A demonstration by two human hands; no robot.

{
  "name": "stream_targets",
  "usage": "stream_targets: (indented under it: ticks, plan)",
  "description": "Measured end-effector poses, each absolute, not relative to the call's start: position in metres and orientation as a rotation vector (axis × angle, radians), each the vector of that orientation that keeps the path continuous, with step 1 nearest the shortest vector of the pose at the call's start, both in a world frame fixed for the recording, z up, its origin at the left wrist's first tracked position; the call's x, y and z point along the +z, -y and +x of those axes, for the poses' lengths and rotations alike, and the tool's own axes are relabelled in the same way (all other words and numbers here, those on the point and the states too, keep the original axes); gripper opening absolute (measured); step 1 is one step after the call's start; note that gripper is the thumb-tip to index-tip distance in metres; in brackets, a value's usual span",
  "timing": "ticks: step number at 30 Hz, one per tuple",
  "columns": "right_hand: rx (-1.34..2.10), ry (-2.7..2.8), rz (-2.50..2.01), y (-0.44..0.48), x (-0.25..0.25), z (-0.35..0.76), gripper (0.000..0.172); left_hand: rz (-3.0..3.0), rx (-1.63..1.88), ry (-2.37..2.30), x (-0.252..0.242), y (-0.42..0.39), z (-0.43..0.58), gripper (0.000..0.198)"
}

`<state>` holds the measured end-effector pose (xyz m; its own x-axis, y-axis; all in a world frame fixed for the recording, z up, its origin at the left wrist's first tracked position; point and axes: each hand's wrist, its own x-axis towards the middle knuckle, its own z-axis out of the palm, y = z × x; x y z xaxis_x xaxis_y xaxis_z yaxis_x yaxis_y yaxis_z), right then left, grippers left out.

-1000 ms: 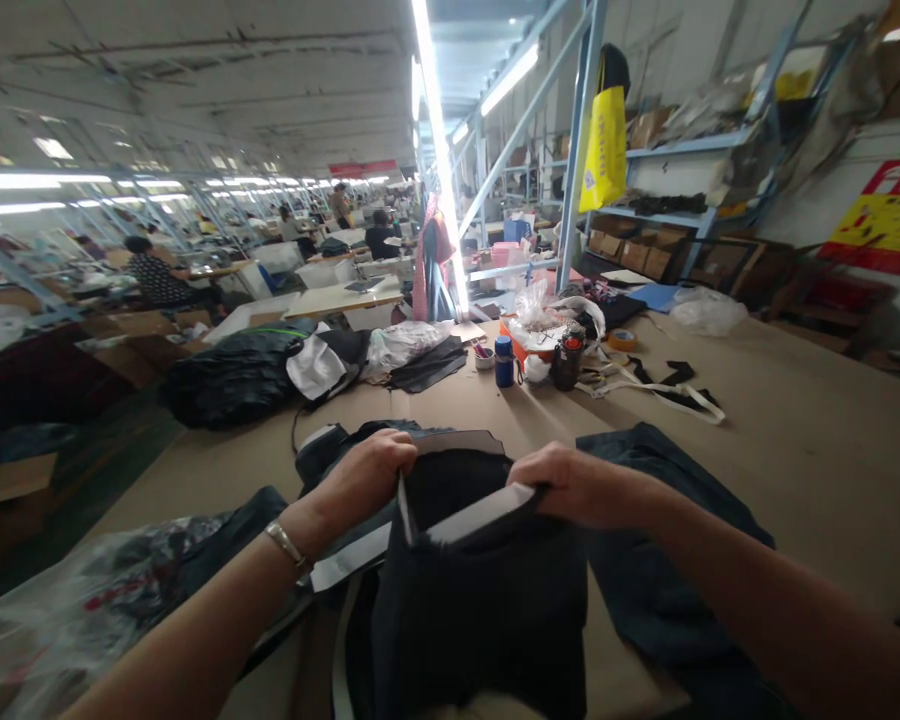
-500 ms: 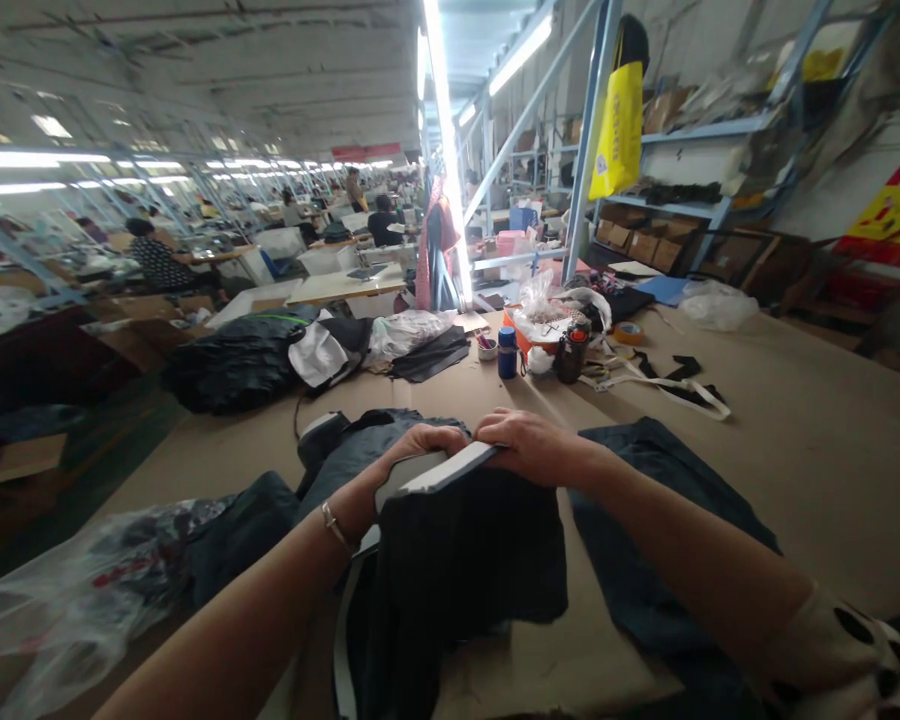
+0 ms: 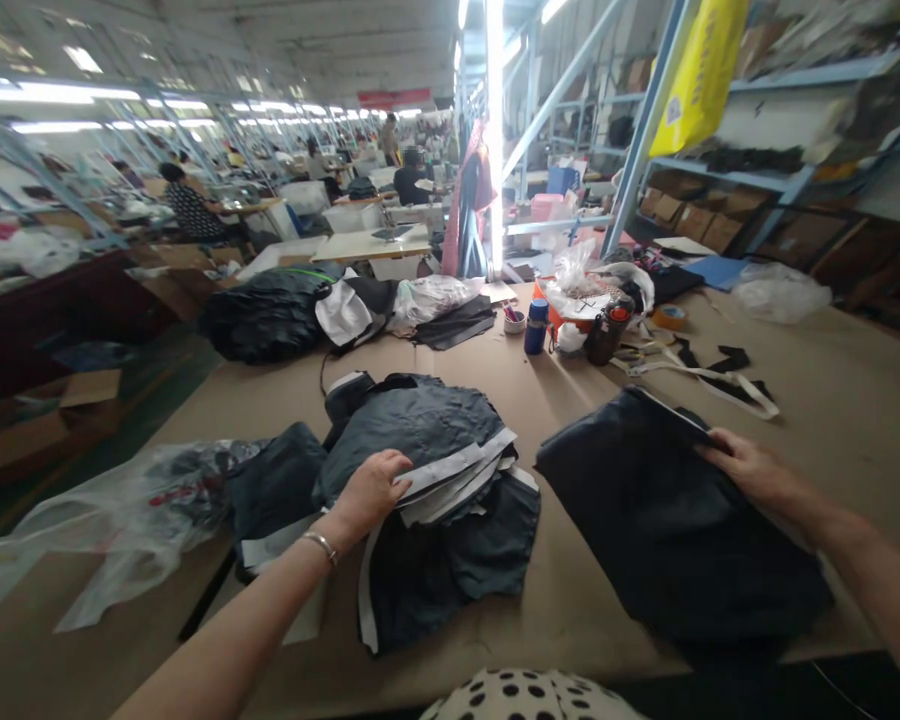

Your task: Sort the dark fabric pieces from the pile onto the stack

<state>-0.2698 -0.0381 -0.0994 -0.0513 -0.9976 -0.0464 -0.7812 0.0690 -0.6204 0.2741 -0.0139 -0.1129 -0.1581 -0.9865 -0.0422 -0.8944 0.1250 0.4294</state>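
Observation:
My right hand (image 3: 746,465) grips the top edge of a dark fabric panel (image 3: 667,520), thumb and fingers closed on it. The panel is held over the right part of the table and sags toward the front edge. My left hand (image 3: 371,490) has its fingers apart at the left end of some white strips (image 3: 457,470). These strips edge a crumpled heap of dark cut fabric (image 3: 420,415) in the middle of the table. Whether the fingertips touch the strips is hard to tell. More dark fabric (image 3: 277,485) lies left of the heap, beside a clear plastic bag (image 3: 150,510).
Behind the heap stand a blue bottle (image 3: 537,328), a dark bottle (image 3: 607,330) and a small cup (image 3: 514,322). Orange tape (image 3: 669,317) and loose straps (image 3: 712,378) lie at the right. A black bag (image 3: 270,310) sits back left. Several people work farther off.
My hands have parted: the left moved down and left, the right moved right. The white-edged piece both held lies on the heap, and my right hand has taken the dark panel.

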Motion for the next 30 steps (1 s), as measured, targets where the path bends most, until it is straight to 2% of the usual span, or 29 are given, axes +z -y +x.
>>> stream_targets:
  ticks: [4, 7, 12, 17, 20, 25, 28, 30]
  plan:
    - [-0.528, -2.184, -1.818, 0.027, -0.13, -0.309, 0.046, 2.115, 0.067, 2.571, -0.151, -0.009, 0.295, 0.056]
    - [-0.576, -1.956, -1.817, 0.025, -0.139, -0.256, 0.036, 2.067, 0.186, 2.64, -0.153, -0.009, 0.293, 0.048]
    - [-0.574, -1.252, -2.134, 0.02, -0.141, -0.086, 0.02, 2.003, 0.037, 2.659, -0.112, 0.003, 0.283, 0.03]
    - [-0.56, -0.888, -2.564, 0.019, -0.129, 0.038, 0.035, 1.95, -0.032, 2.628, -0.071, 0.003, 0.27, 0.031]
    - [-0.618, -0.931, -2.746, 0.023, -0.131, 0.067, 0.044, 1.98, -0.227, 2.559, -0.062, -0.002, 0.268, 0.032]
    - [-0.801, -0.894, -2.938, 0.028, -0.137, 0.065, 0.045, 1.846, -0.77, 2.265, -0.059, -0.009, 0.277, 0.04]
    - [-0.656, -0.712, -2.976, 0.03, -0.124, 0.059, 0.05, 1.765, -0.991, 2.179, -0.052, -0.01, 0.281, 0.039]
    - [-0.519, -0.679, -2.943, 0.031, -0.114, 0.057, 0.057, 1.768, -0.972, 2.205, -0.042, -0.011, 0.281, 0.036]
